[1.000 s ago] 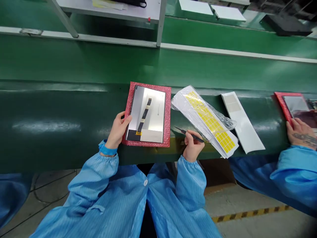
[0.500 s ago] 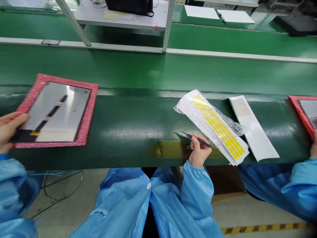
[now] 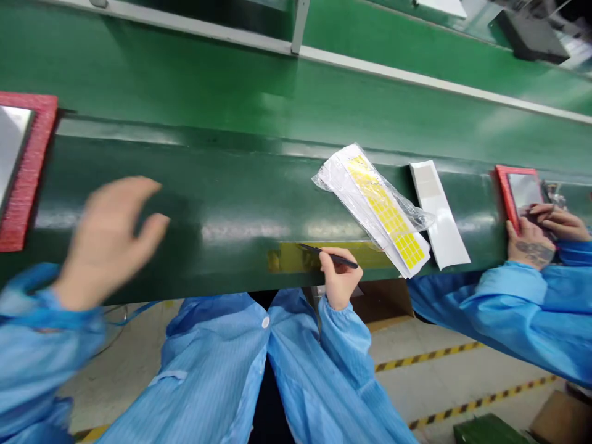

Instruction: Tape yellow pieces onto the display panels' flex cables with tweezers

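My left hand [image 3: 111,240], smeared by motion, is over the green work surface on the left with its thumb spread from the fingers and nothing in it. Black tweezers [image 3: 311,248] are pinched in my right hand [image 3: 340,280] near the front edge, their tip pointing left above a strip of yellow tape [image 3: 289,259]. Just beyond that hand lie sheets of yellow stickers [image 3: 388,209] in a clear plastic bag. At the far left edge, a flat display panel [image 3: 10,145] rests on pink foam [image 3: 34,179], cut off by the frame.
A white strip of backing paper [image 3: 441,213] lies right of the stickers. Further right, a co-worker's hands [image 3: 531,243] are at another panel with a red border [image 3: 506,194]. A metal post [image 3: 300,28] and a pale rail [image 3: 393,80] stand behind the surface.
My left hand has let go of the foam-backed panel and come away to the right. The view has turned, pushing the panel to the left edge. The tweezers stay in my right hand.
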`<action>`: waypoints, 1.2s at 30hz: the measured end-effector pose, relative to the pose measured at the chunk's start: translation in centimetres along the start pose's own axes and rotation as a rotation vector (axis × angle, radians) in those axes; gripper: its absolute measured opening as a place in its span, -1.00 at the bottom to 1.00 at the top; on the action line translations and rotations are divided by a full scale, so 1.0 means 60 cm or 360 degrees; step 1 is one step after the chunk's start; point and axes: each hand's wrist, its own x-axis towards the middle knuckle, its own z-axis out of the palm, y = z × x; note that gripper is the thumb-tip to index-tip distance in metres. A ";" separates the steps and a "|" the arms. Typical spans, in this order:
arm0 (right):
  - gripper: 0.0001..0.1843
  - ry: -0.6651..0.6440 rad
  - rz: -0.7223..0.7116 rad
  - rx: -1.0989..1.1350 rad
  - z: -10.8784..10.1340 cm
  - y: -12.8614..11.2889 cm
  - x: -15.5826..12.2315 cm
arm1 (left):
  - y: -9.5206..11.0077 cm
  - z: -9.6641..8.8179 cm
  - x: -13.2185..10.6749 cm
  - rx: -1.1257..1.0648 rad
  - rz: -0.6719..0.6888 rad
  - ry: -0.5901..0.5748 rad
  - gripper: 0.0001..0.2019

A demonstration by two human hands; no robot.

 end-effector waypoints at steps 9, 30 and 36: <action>-0.89 -0.0112 -0.0309 -0.0342 0.027 -0.022 -0.032 | 0.242 0.173 -0.090 -0.0310 0.0178 -0.0319 -0.63; -0.88 -0.0117 0.0256 0.0253 0.032 0.005 -0.014 | 0.251 0.201 -0.093 -0.0244 0.0104 -0.0199 -0.65; -0.84 -0.0064 0.0456 0.0754 0.030 -0.007 0.001 | 0.247 0.199 -0.093 -0.0325 0.0055 -0.0201 -0.65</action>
